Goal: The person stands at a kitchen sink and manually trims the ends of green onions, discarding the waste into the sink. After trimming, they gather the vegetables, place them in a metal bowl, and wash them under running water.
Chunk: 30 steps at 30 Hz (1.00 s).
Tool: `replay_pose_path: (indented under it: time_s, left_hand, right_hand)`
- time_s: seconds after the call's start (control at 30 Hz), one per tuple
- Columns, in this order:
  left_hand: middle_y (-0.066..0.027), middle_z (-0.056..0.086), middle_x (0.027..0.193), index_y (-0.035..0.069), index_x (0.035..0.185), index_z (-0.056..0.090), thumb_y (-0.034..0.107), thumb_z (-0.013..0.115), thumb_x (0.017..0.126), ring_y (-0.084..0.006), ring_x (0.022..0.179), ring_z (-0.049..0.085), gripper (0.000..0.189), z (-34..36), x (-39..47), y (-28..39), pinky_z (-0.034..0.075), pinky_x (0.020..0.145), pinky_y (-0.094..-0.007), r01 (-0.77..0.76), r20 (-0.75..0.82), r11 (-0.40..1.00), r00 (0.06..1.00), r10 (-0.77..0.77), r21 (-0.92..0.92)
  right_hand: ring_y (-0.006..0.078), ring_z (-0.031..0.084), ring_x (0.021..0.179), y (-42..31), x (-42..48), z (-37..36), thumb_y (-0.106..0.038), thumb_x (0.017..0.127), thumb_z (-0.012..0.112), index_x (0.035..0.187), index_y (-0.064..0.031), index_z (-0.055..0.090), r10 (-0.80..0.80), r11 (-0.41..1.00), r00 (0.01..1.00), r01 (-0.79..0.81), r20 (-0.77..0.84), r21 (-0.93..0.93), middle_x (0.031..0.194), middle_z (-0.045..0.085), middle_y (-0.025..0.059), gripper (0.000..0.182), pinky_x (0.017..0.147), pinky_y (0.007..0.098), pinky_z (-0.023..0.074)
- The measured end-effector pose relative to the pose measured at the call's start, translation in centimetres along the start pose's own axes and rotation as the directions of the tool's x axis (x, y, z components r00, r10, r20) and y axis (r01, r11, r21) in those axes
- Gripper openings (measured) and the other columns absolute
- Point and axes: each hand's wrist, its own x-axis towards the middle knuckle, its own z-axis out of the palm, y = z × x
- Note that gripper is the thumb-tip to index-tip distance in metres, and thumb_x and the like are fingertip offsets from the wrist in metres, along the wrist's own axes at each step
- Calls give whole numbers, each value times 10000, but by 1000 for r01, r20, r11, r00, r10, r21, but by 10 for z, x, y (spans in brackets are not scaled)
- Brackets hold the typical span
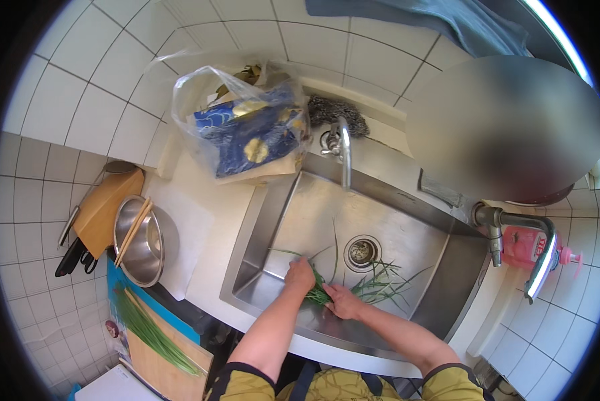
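Note:
My left hand (300,275) and my right hand (344,302) are both down in a stainless steel sink (310,210). Between them lies a bunch of thin green stalks (320,290), gripped by both hands, its loose ends fanning out to the right below the drain (363,253). A few single stalks stick out to the upper left of my hands. The palms and most fingertips are hidden. Above the sink's back edge stands a chrome faucet (346,155).
Left of the sink, a steel bowl (164,250) with chopsticks stands beside a wooden knife block (107,210). More green stalks (154,331) lie on a cutting board (179,381). A plastic bag (249,130) sits behind; a second faucet (525,220) and pink soap bottle (523,248) are right.

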Motion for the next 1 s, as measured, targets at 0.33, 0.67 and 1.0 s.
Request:
replay_pose_path:
  time_s: [0.33,0.67,1.0]
  left_hand:
    - [-89,444,1112,211,1020,555,207,423,816,-290,1067,424,243,-11,-27,1,384,861,-438,-663,393,426,726,564,615]
    - [-72,470,1054,260,1010,560,201,376,844,-252,1006,461,256,-5,-27,4,422,800,-370,-661,450,356,729,516,661]
    - [-69,487,1017,232,982,573,215,375,838,-244,995,462,245,-5,-26,6,420,781,-405,-705,503,286,679,535,649]
  right_hand:
    - [327,489,964,6,-10,-15,-80,702,587,1203,-74,408,-74,967,997,74,-10,242,1033,503,171,532,841,357,400]
    - [333,565,811,91,-78,-107,-209,706,575,910,-18,583,709,699,610,-674,-353,240,849,593,177,280,755,364,455]
    - [304,603,667,79,-53,-38,-378,693,628,923,87,477,698,710,600,-652,-391,265,777,590,216,540,593,364,498]
